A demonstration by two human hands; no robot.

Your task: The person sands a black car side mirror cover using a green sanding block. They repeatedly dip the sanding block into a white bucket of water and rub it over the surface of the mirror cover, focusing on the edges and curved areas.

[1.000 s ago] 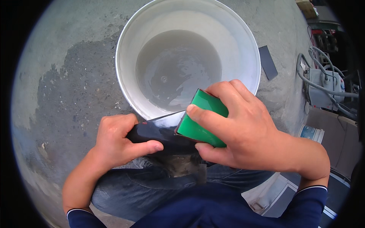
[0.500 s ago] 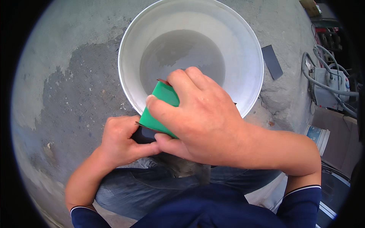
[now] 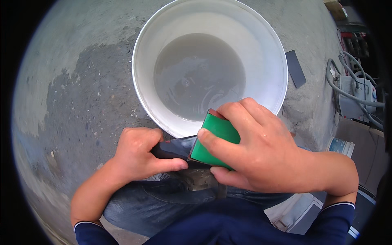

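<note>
A dark, glossy, narrow piece (image 3: 173,149), its exact kind unclear, lies across the near rim of a white bucket. My left hand (image 3: 136,153) is closed around its left end, thumb along the near side. My right hand (image 3: 261,151) grips a green sanding block (image 3: 212,141) wrapped at its edges in reddish-brown sandpaper (image 3: 216,114). The block rests against the dark piece, right of my left hand; the contact face is hidden underneath. Beyond both hands stands the white bucket (image 3: 267,69), with cloudy grey, rippling water (image 3: 196,69) at its bottom.
On the concrete floor right of the bucket lies a dark flat sheet (image 3: 295,69). Farther right are a grey box (image 3: 355,96) with thick cables and a small blue-and-white tub (image 3: 341,147). A wet patch (image 3: 94,94) darkens the floor at left.
My right hand has slid the green block to the right along the dark piece, uncovering more of it. Drops and ripples now show on the water.
</note>
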